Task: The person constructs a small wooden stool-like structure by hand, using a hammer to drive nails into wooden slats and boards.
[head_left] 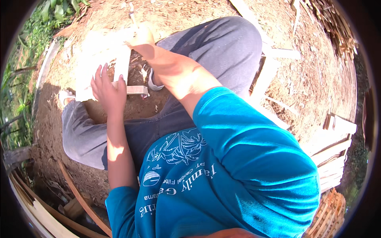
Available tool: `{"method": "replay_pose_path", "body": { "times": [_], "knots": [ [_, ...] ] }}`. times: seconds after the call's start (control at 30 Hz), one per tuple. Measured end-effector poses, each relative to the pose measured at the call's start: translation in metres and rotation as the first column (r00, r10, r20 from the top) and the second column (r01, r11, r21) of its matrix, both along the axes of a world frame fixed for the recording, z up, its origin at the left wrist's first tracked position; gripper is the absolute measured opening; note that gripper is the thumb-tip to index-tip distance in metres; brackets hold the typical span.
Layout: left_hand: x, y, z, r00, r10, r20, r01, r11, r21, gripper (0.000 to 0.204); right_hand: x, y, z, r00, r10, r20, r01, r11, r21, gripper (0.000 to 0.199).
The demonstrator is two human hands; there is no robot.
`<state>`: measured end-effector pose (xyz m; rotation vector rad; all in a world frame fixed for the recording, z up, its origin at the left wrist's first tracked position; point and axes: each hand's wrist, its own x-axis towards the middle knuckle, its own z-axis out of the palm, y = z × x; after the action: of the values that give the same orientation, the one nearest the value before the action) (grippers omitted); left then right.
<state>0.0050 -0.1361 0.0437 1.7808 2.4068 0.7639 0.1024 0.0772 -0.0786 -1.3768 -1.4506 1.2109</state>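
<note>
Pale wooden boards [89,67], bleached by sunlight, form a frame-like piece in front of me on the ground. My left hand [108,92] lies on its near part, fingers stretched and spread. Beside that hand, the end of a wooden batten [137,90] juts out to the right. My right hand [141,36] is at the far right corner of the boards, fingers closed. A narrow tool-like thing [132,15] shows just beyond this hand, and glare hides what kind it is.
I sit on bare soil with my legs bent around the work. Stacked wooden strips [331,158] stand at the right, and a pile of thin sticks [333,27] lies far right. Long wooden slats [47,218] are at the near left. Green plants [20,79] border the left.
</note>
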Motion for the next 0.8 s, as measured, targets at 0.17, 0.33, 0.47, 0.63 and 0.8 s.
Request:
{"method": "replay_pose_path", "body": {
  "times": [0.17, 0.33, 0.47, 0.63, 0.8],
  "knots": [
    [0.003, -0.001, 0.003, 0.963, -0.245, 0.113, 0.268, 0.908, -0.321, 0.022, -0.007, -0.013, 0.039, 0.963, -0.057, 0.263, 0.091, 0.989, -0.12, 0.062],
    [0.006, -0.019, -0.008, 0.947, -0.321, 0.033, 0.321, 0.927, -0.195, 0.026, 0.009, -0.021, 0.056, 0.979, 0.009, 0.205, 0.011, 0.995, -0.097, 0.064],
    [0.008, -0.019, -0.007, 0.94, -0.339, 0.034, 0.335, 0.905, -0.262, 0.033, 0.015, -0.023, 0.057, 0.983, 0.016, 0.181, 0.007, 0.992, -0.127, 0.067],
    [0.003, -0.009, 0.012, 0.892, -0.451, -0.017, 0.435, 0.87, -0.23, 0.049, -0.015, -0.01, 0.089, 0.972, -0.187, 0.145, 0.225, 0.918, -0.326, 0.065],
    [-0.038, 0.004, 0.019, 0.835, -0.544, 0.078, 0.538, 0.779, -0.322, 0.066, 0.016, 0.001, 0.227, 0.768, -0.417, -0.487, 0.386, 0.907, -0.17, 0.042]
  ]
}}
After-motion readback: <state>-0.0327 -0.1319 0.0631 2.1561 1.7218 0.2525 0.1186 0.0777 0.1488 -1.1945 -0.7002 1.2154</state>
